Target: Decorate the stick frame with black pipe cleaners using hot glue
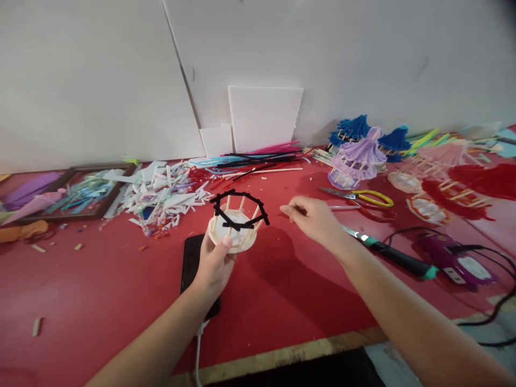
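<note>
My left hand (217, 263) grips a small carousel-like model (234, 236) by its round pale base, thumb on the near rim. Thin wooden posts rise from the base and carry a ring of black sticks (242, 194) with overlapping ends. To the right of the model, apart from it, my right hand (308, 215) hovers over the red table with thumb and fingertips pinched together. Whatever the pinch may hold is too small to make out. Behind the left wrist lies a black phone (190, 260) with a white cable.
At right lie scissors with yellow handles (373, 198), a soldering-iron-like tool (397, 258) and a purple corded box (455, 260). Finished models with purple (358, 156), blue, pink and red tops stand behind. White scraps (161, 193), colored pipe cleaners (250, 160) and a brown frame (80, 209) line the back and left.
</note>
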Action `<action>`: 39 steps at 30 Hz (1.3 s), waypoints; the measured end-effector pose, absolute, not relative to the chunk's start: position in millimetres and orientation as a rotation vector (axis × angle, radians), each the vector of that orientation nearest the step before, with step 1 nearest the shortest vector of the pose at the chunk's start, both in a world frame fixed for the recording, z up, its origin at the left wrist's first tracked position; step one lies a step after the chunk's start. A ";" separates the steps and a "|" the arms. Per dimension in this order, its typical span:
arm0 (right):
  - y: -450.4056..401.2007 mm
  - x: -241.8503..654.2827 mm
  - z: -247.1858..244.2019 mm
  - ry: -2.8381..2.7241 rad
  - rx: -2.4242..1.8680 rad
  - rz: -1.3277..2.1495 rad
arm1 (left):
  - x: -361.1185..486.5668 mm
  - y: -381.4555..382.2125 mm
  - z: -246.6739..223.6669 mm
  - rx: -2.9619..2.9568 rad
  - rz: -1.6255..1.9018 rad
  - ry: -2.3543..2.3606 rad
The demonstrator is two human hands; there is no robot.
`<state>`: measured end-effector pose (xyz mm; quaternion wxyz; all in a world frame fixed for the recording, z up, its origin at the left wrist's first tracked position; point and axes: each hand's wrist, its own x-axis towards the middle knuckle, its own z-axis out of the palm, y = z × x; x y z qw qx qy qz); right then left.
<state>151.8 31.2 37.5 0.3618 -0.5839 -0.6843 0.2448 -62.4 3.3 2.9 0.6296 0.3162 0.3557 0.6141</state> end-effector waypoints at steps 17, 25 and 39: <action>3.5 147.4 -23.2 -1.848 -1.516 0.541 | -64.2 2.9 13.0 0.651 1.339 0.862; 9.2 146.3 -35.5 -1.808 -1.514 0.522 | -67.1 3.6 8.2 0.614 1.320 0.896; 5.5 141.7 -23.9 -1.799 -1.505 0.563 | -66.5 4.0 15.8 0.567 1.325 0.892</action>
